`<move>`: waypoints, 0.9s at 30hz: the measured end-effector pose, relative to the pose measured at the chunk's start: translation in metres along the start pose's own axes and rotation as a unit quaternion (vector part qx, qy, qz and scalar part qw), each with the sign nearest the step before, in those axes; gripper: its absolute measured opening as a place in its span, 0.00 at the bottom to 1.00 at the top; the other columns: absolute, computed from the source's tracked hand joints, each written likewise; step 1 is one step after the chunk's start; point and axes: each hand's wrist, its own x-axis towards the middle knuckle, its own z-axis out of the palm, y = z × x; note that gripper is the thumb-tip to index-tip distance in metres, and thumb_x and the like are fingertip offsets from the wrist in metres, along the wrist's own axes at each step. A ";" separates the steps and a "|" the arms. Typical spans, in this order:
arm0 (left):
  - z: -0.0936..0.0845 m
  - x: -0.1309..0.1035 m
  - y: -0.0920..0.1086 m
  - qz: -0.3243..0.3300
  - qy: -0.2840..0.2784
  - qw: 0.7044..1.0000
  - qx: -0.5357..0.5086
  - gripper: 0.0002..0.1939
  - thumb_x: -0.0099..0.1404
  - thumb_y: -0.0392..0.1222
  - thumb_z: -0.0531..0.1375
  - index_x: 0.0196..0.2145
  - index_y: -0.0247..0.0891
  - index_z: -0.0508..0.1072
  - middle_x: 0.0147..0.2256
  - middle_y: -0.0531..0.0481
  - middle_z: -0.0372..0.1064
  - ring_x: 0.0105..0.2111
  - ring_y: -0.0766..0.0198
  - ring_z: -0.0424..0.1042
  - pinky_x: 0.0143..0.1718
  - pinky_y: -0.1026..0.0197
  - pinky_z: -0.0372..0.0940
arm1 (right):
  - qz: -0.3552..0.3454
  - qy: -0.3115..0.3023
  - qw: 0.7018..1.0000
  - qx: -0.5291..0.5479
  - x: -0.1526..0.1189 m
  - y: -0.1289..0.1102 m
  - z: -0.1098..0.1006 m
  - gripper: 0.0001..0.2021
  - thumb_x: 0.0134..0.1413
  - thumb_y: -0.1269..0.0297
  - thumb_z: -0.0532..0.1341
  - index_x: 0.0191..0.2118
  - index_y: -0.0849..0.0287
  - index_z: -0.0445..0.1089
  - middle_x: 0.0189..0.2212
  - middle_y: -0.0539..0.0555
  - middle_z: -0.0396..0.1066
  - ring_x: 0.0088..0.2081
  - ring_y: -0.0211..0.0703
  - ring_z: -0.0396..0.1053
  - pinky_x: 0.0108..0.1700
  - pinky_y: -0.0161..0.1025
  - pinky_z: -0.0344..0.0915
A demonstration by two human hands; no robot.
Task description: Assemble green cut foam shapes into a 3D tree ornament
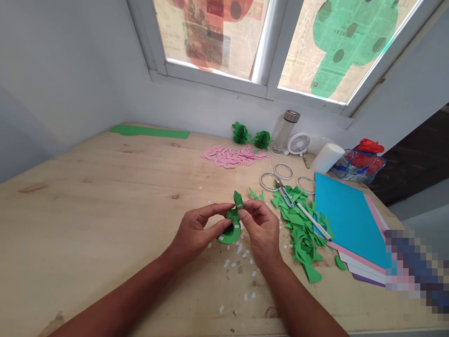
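Holding the green paper piece (231, 238) between both hands, over the worktop (105, 201); can't tell how high. Pinching the wide curved bottom from the left with the left hand (195, 230), nipping the narrow folded top from the right with the right hand (264, 229). Got each grip nearly closed, with just paper in it. Got the long axis roughly up and down the view, leaning right at the top. Probably hinging on that short stretch between the two holds, tbh.
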 end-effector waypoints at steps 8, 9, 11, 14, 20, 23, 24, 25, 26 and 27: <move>0.002 0.000 -0.003 -0.043 -0.002 0.998 -0.043 0.18 0.56 0.44 0.65 0.45 0.37 0.76 0.40 0.44 0.77 0.42 0.53 0.75 0.40 0.56 0.73 | -0.024 0.011 0.999 -0.047 0.000 0.004 0.000 0.05 0.48 0.65 0.65 0.34 0.58 0.71 0.31 0.51 0.72 0.34 0.40 0.68 0.38 0.39 0.65; 0.003 0.000 -0.003 -0.052 0.000 0.997 -0.056 0.19 0.56 0.44 0.65 0.45 0.37 0.75 0.40 0.43 0.77 0.42 0.53 0.75 0.39 0.55 0.73 | -0.029 0.012 0.998 -0.054 0.000 0.005 0.000 0.05 0.48 0.65 0.65 0.33 0.58 0.72 0.31 0.51 0.72 0.34 0.41 0.68 0.38 0.39 0.65; 0.004 -0.001 -0.002 -0.074 0.003 0.994 -0.080 0.21 0.55 0.45 0.66 0.47 0.36 0.74 0.40 0.42 0.77 0.41 0.52 0.75 0.38 0.55 0.73 | -0.041 0.014 0.996 -0.072 0.000 0.004 0.000 0.06 0.48 0.64 0.64 0.34 0.58 0.72 0.31 0.52 0.72 0.34 0.41 0.68 0.38 0.39 0.65; 0.005 -0.001 -0.001 -0.096 0.006 0.990 -0.100 0.25 0.55 0.46 0.66 0.49 0.35 0.72 0.37 0.42 0.77 0.38 0.53 0.76 0.37 0.54 0.74 | -0.057 0.015 0.993 -0.102 -0.001 0.002 0.001 0.06 0.49 0.64 0.64 0.34 0.57 0.71 0.30 0.51 0.71 0.33 0.40 0.66 0.37 0.38 0.64; 0.006 -0.001 0.002 -0.099 -0.001 0.989 -0.112 0.25 0.55 0.45 0.66 0.50 0.35 0.72 0.38 0.42 0.77 0.37 0.53 0.76 0.34 0.55 0.74 | -0.099 0.010 0.983 -0.155 -0.004 -0.002 0.000 0.04 0.51 0.65 0.62 0.34 0.56 0.71 0.30 0.51 0.70 0.32 0.40 0.64 0.36 0.39 0.62; 0.006 -0.001 0.003 -0.086 0.003 0.991 -0.106 0.24 0.54 0.45 0.66 0.49 0.37 0.73 0.39 0.42 0.77 0.39 0.52 0.76 0.32 0.58 0.75 | -0.134 0.011 0.977 -0.168 -0.004 -0.005 0.000 0.03 0.52 0.65 0.62 0.35 0.54 0.70 0.31 0.51 0.69 0.34 0.41 0.64 0.37 0.39 0.62; 0.006 -0.001 0.003 -0.079 0.006 0.992 -0.103 0.23 0.54 0.44 0.66 0.48 0.37 0.74 0.40 0.42 0.77 0.40 0.51 0.76 0.32 0.58 0.75 | -0.146 0.009 0.975 -0.168 -0.004 -0.005 0.000 0.03 0.52 0.65 0.62 0.35 0.54 0.70 0.31 0.51 0.69 0.36 0.42 0.65 0.37 0.39 0.62; 0.005 -0.001 0.003 -0.071 0.007 0.992 -0.100 0.23 0.54 0.44 0.67 0.48 0.38 0.74 0.42 0.42 0.76 0.42 0.51 0.75 0.32 0.59 0.75 | -0.155 0.008 0.974 -0.167 -0.004 -0.006 0.000 0.03 0.52 0.65 0.62 0.35 0.54 0.70 0.32 0.51 0.69 0.37 0.42 0.65 0.37 0.39 0.62; 0.005 -0.001 0.002 -0.062 0.008 0.993 -0.098 0.22 0.54 0.43 0.67 0.47 0.39 0.75 0.43 0.42 0.76 0.43 0.51 0.75 0.34 0.59 0.75 | -0.160 0.007 0.973 -0.165 -0.004 -0.007 0.000 0.03 0.52 0.66 0.62 0.35 0.54 0.70 0.33 0.52 0.69 0.38 0.43 0.65 0.38 0.39 0.62; 0.005 -0.001 0.002 -0.054 0.007 0.994 -0.098 0.21 0.54 0.43 0.67 0.47 0.40 0.75 0.44 0.43 0.76 0.44 0.51 0.74 0.35 0.59 0.75 | -0.162 0.005 0.974 -0.161 -0.004 -0.008 0.000 0.03 0.52 0.66 0.62 0.35 0.54 0.70 0.33 0.52 0.69 0.39 0.43 0.65 0.38 0.39 0.62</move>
